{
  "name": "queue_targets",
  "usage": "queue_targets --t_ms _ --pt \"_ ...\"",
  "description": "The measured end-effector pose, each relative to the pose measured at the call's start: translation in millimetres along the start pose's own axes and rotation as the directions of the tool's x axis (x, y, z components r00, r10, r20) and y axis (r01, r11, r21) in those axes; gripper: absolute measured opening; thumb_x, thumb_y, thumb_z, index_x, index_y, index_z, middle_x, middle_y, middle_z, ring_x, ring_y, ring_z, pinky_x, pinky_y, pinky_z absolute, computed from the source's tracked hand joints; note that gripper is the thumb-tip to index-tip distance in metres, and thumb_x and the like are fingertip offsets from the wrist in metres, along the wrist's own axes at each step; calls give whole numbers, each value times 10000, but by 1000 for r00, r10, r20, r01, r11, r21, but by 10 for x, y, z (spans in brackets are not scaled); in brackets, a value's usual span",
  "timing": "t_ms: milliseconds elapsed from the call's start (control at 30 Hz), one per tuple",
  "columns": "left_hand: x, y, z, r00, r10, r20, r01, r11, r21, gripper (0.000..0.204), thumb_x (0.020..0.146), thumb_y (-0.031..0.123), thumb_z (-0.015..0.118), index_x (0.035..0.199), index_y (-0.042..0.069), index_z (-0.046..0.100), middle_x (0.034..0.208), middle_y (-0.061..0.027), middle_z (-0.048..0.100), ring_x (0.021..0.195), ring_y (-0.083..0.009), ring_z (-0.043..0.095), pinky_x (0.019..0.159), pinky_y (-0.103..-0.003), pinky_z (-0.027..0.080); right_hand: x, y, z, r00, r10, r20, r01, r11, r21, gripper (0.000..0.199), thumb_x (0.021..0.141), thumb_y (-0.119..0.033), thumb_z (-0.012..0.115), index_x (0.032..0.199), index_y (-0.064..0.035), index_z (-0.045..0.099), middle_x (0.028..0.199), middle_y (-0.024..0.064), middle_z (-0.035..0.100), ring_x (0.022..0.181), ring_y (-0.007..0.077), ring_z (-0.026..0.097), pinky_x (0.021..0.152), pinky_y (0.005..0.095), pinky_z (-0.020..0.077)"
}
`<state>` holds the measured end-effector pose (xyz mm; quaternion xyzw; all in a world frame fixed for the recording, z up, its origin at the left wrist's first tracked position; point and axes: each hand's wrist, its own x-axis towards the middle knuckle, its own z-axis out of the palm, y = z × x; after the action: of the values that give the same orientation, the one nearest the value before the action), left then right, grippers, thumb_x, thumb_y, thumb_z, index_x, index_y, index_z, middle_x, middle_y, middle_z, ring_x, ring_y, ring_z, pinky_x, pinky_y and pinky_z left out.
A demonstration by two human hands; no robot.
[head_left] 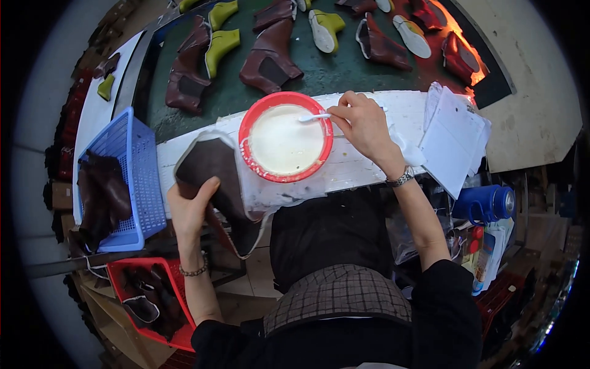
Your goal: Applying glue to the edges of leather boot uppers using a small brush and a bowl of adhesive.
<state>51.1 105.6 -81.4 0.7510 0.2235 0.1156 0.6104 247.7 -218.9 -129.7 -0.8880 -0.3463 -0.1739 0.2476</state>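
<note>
Centre of the frame, and here's the right hand (362, 126), thumb and forefinger pinched closed on a slim white-handled tool (314, 117), its tip at the pale liquid (286, 144) in the red bowl (245, 132). Left of centre, the left hand (190, 203) has the dark brown boot upper (215, 163), thumb pressed flat on the near face; the other fingers are mostly hidden behind, so how far they curl, I can't tell. Good handling here, I'd judge, means a light pinch, a small load on the tip and any surplus scraped off against the rim. And watch that upper, hanging tilted just left of the bowl: best kept firm and clear of the wet rim, where a smear looks likeliest.
</note>
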Motion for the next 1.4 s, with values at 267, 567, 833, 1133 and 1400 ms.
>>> queue_targets --t_ms 267,567,833,1133,1400 --pt "117 305 304 972 -23 233 10 998 58 235 833 81 797 1017 -51 732 860 -49 747 712 -87 657 626 -248 519 69 -22 -90 998 -60 33 58 997 59 125 875 -152 763 974 -82 795 917 77 641 857 253 622 744 381 478" --pt "213 707 435 852 -227 472 127 964 236 187 807 87 806 943 -28 751 763 -23 720 568 -63 603 488 -232 445 288 -184 -279 987 -138 -83 161 845 510 223 825 -84 837 1048 -85 819 922 26 607 863 147 575 729 293 450" --pt "174 625 293 986 44 163 -52 998 42 171 840 49 785 991 -28 763 841 -45 750 709 -81 659 628 -240 517 65 -498 -172 986 -1 -166 96 820 564 159 816 -116 840 974 -114 816 885 19 629 820 159 606 769 310 426" --pt "416 457 179 963 240 -124 -200 942 269 294 840 117 804 1074 -46 733 942 -85 767 857 -146 697 791 -299 549 -26 -351 -131 996 78 -47 -49 894 445 165 837 -107 811 1001 -87 810 905 56 641 830 209 614 732 352 480" --pt "556 -621 -248 943 317 98 -325 822 467 1240 622 319 976 1611 38 281 1491 -267 500 1296 -389 555 1083 -468 450 41 -259 -53 995 -57 82 71 982 -174 81 844 -171 768 896 -110 782 864 39 635 849 255 631 720 397 494"
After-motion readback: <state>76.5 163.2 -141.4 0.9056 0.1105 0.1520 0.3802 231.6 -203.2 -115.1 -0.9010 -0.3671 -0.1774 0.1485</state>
